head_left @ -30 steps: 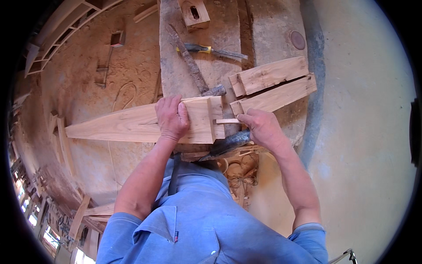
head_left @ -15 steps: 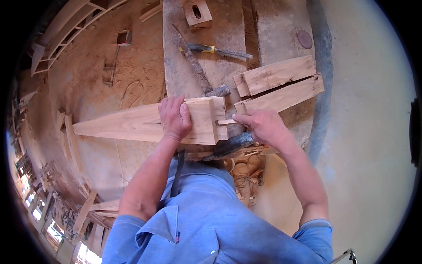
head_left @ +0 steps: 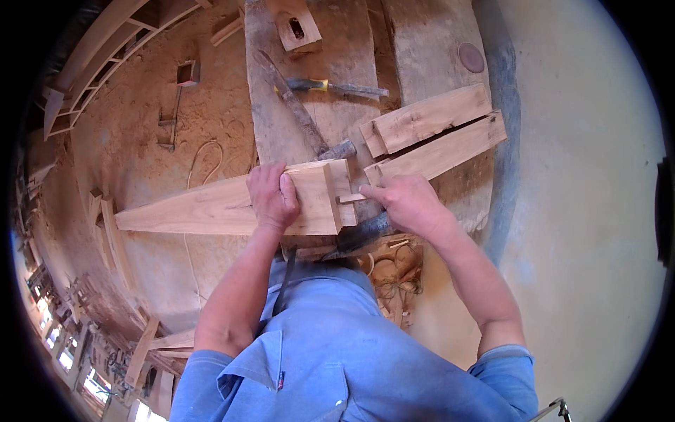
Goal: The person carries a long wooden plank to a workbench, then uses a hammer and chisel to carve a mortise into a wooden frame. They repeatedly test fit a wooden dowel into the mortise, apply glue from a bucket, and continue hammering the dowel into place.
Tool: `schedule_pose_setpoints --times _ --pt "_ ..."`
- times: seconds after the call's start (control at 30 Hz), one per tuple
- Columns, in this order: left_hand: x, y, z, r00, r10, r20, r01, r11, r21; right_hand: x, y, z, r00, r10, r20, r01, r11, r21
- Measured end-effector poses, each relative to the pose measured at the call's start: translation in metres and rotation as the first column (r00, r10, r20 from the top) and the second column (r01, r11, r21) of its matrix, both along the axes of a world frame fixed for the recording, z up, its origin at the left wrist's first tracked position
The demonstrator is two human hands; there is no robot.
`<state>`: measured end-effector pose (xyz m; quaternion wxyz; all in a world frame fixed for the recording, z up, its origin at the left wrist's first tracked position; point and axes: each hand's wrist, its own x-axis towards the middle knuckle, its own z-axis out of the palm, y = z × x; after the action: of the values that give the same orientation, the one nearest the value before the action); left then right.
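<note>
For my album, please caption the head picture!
Left hand on a long wooden beam, right hand holding a thin wooden strip at the beam's end.

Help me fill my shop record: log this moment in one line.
left hand: on long tapered pale wooden beam | right hand: holding thin pale wooden strip | beyond beam: grey-headed, wooden-handled hammer

Saw pale, finely grained honey on the tapered timber (head_left: 204,207) across the left edge of the workbench (head_left: 436,35), dark-streaked tan on two boards (head_left: 436,112) toward its right edge, brown on the disc (head_left: 470,58) there, yellow-and-black on the chisel handle (head_left: 306,84), faded blue on the shirt (head_left: 351,344).
</note>
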<state>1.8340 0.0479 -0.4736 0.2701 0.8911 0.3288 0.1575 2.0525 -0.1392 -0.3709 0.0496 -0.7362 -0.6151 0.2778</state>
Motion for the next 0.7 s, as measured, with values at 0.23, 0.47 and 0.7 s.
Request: schedule_pose_setpoints --times 0.23,0.47,0.7 --pt "-0.001 0.000 -0.002 1.000 -0.011 0.021 0.010 1.000 0.029 0.014 0.001 0.000 0.998 0.043 -0.046 -0.043 0.999 -0.013" --pt "-0.004 -0.001 -0.004 1.000 -0.012 -0.013 0.012 1.000 0.012 0.032 -0.015 0.007 0.981 -0.171 -0.091 0.172 0.985 0.010" --pt "0.001 -0.002 -0.002 1.000 -0.021 0.005 0.021 1.000 0.018 0.012 -0.028 -0.019 0.979 -0.172 -0.105 0.170 0.985 -0.028"
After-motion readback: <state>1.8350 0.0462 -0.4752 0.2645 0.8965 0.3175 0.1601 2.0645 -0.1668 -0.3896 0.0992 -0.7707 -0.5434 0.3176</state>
